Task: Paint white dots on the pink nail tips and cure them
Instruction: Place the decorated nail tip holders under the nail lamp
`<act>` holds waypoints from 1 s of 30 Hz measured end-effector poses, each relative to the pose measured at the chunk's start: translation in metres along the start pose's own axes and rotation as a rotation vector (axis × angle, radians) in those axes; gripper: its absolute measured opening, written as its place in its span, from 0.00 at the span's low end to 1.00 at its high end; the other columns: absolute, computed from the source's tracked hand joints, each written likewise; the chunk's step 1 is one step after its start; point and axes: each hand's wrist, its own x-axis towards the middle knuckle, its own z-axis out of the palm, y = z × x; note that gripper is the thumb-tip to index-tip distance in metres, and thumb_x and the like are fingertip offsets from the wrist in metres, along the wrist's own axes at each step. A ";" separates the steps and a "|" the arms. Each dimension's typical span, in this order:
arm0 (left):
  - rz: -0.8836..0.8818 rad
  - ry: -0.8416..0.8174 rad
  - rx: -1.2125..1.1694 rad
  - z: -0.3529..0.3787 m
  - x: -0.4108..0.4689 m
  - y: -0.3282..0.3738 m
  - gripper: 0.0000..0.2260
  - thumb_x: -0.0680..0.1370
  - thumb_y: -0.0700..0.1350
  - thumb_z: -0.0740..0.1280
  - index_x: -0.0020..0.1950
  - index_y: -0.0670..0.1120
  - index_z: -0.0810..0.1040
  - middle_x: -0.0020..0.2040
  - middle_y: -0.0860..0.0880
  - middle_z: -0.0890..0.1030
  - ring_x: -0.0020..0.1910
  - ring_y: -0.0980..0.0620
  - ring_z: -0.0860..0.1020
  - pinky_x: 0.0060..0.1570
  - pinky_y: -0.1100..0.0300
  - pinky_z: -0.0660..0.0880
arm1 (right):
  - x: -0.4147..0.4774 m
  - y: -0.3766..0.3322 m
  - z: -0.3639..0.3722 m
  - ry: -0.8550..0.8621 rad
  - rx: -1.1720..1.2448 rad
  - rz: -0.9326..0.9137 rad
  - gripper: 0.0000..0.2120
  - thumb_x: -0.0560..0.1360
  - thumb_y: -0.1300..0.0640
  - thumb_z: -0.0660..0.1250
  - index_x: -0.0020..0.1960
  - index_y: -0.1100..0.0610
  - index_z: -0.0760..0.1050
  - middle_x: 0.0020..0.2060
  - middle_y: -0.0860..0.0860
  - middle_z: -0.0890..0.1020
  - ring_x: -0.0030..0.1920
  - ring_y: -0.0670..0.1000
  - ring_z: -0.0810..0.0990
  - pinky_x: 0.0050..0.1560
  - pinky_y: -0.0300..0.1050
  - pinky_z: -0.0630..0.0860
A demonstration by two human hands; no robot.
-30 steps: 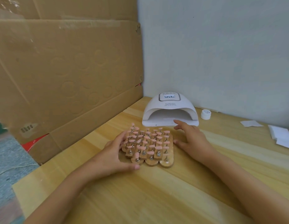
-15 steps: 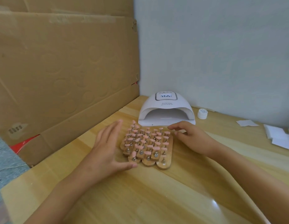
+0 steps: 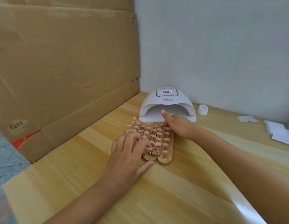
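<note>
**Both grips on the nail tip racks in front of the nail lamp**

The pink nail tips (image 3: 157, 143) sit on metal pegs in rows along wooden holder strips (image 3: 168, 160). The strips are packed side by side into one block on the tabletop (image 3: 92, 183), just in front of the nail lamp (image 3: 167, 101). The block's far end nearly touches the lamp base.

The left grip (image 3: 132, 152) is over the side of the block left of the lamp mouth. Its fingers are bent down over the strips and tips there, and its thumb is stretched along the strips' near ends, so it is grasping the strips. The right grip (image 3: 177, 125) is at the block's far right corner, right at the lamp opening. Its fingers are curled down against the strip edge and its thumb sticks up toward the lamp mouth. Whether it actually clasps the strip cannot be told.

No white dots can be made out on the tips at this size. The lamp display is lit, with unreadable digits.

A small white jar (image 3: 202, 109) stands just right of the lamp, by the wall (image 3: 221, 54). White paper pieces (image 3: 279, 131) lie further right of the lamp. A cardboard sheet (image 3: 59, 70) stands left of the lamp.
</note>
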 end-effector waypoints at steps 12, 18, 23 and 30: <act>0.326 0.190 0.129 -0.008 -0.003 0.006 0.03 0.73 0.52 0.71 0.44 0.54 0.80 0.55 0.53 0.70 0.54 0.51 0.70 0.54 0.55 0.64 | -0.005 0.000 0.002 0.108 -0.062 -0.158 0.32 0.79 0.35 0.50 0.34 0.54 0.82 0.39 0.44 0.82 0.62 0.52 0.67 0.63 0.49 0.63; 0.397 0.331 0.178 -0.022 0.001 0.007 0.06 0.73 0.50 0.72 0.35 0.53 0.80 0.51 0.55 0.71 0.49 0.53 0.70 0.50 0.56 0.64 | -0.018 -0.013 -0.007 0.071 0.013 -0.210 0.29 0.79 0.35 0.51 0.36 0.50 0.83 0.52 0.40 0.75 0.68 0.50 0.65 0.71 0.56 0.59; 0.476 0.397 0.182 -0.031 0.010 0.005 0.06 0.71 0.51 0.73 0.41 0.54 0.77 0.50 0.56 0.72 0.47 0.53 0.70 0.50 0.56 0.63 | -0.035 -0.025 -0.019 0.043 0.015 -0.255 0.30 0.81 0.38 0.48 0.42 0.51 0.85 0.55 0.42 0.77 0.68 0.49 0.66 0.72 0.55 0.58; 0.648 0.359 0.060 0.000 0.042 0.080 0.08 0.78 0.42 0.65 0.40 0.53 0.77 0.44 0.57 0.79 0.46 0.54 0.76 0.53 0.57 0.64 | -0.098 0.039 -0.102 0.202 -0.132 -0.159 0.30 0.76 0.34 0.46 0.39 0.46 0.83 0.54 0.44 0.79 0.61 0.49 0.71 0.65 0.48 0.62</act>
